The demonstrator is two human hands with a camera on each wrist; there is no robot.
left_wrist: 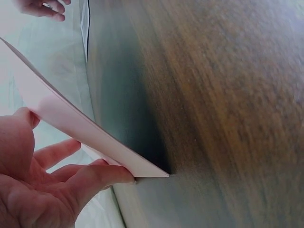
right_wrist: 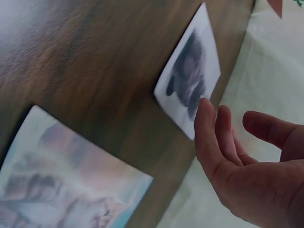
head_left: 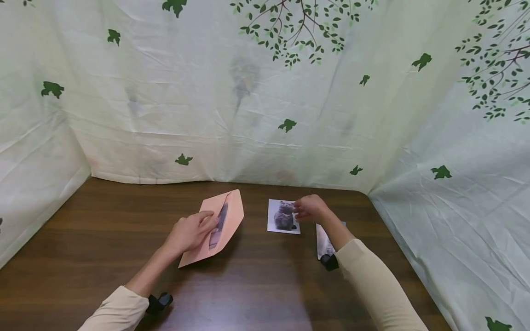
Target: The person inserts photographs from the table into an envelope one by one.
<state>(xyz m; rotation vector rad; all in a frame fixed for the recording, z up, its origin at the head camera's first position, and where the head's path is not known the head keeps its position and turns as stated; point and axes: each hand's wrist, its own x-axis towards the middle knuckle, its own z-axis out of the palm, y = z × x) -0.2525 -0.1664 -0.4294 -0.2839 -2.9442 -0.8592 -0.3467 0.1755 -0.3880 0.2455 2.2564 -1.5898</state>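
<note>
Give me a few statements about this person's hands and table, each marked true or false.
1. The left hand grips a peach-coloured, flat paper envelope. True.
2. The right hand grips that envelope too. False: it holds nothing.
3. A white rectangular card picturing a grey cat lies on the brown wood-grain table. True.
4. The hanging cloth is plain black. False: the whitish cloth bears green leaf prints.
5. In the head view, the cream-sleeved right arm partly covers a second, pale rectangular card. True.
</note>
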